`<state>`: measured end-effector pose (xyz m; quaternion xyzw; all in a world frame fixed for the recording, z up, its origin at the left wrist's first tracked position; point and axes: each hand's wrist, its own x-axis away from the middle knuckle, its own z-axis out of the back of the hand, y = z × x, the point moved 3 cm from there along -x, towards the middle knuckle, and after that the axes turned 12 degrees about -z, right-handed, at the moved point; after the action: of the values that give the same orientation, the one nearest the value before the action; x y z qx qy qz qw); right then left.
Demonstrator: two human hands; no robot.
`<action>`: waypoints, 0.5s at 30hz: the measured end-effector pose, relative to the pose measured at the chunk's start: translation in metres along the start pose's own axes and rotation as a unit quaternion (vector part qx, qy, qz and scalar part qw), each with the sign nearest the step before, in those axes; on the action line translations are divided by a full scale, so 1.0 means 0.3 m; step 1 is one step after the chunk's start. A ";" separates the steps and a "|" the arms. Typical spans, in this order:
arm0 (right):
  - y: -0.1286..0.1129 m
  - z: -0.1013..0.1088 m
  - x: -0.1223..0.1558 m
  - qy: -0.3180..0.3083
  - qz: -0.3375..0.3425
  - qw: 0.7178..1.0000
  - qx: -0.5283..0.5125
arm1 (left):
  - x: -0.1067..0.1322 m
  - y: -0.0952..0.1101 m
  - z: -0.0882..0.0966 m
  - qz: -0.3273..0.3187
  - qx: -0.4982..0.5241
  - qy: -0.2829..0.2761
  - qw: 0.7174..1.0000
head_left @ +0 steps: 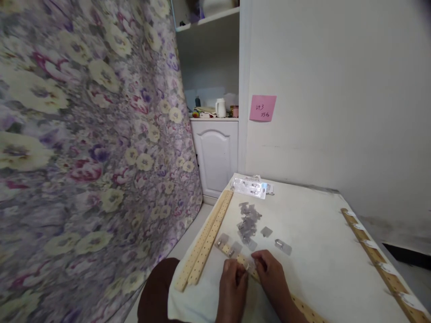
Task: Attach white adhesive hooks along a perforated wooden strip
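A pale wooden strip with holes [307, 310] runs slantwise across the near side of the table, beneath both hands. Toward its far end, clear plastic pieces with small metal fittings [223, 244] sit on it. My left hand [233, 283] is closed at the strip, its fingertips pinching a small clear piece [248, 265]. My right hand [272, 272] bends over the strip just to the right, fingers drawn together near that piece; what they hold is too small to make out. Beyond the hands lies a loose heap of similar clear pieces [248, 224], with two single ones [283, 246] [266, 231] beside it.
Two more perforated wooden strips [206, 240] lie along the table's left edge. Clear packaging [249, 186] rests at the far corner. On the right edge is a wooden strip bearing several white pieces [373, 251]. A floral curtain [101, 134] hangs to the left.
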<state>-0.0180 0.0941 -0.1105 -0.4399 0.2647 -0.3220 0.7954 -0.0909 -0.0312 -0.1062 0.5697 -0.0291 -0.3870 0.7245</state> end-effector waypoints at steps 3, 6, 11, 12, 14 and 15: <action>-0.001 -0.013 -0.009 -0.002 0.000 1.000 0.001 | -0.001 -0.006 -0.003 0.007 -0.005 0.000 1.000; -0.007 -0.020 -0.011 -0.012 -0.005 1.000 0.001 | -0.002 -0.013 -0.005 0.014 -0.008 0.000 1.000; -0.006 -0.026 -0.016 -0.020 -0.018 1.000 0.015 | -0.009 -0.023 -0.006 0.017 -0.002 0.006 1.000; -0.004 -0.028 -0.017 -0.022 -0.021 0.999 0.018 | -0.010 -0.024 -0.007 0.016 -0.001 0.003 1.000; -0.001 -0.030 -0.020 -0.024 -0.025 0.999 0.023 | -0.012 -0.024 -0.009 0.016 -0.002 -0.001 1.000; 0.001 -0.032 -0.021 -0.025 -0.027 0.999 0.026 | -0.013 -0.023 -0.010 0.017 -0.003 -0.004 1.000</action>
<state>-0.0287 0.0937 -0.1143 -0.4342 0.2250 -0.3387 0.8038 -0.0958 -0.0269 -0.1117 0.5656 -0.0407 -0.3766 0.7325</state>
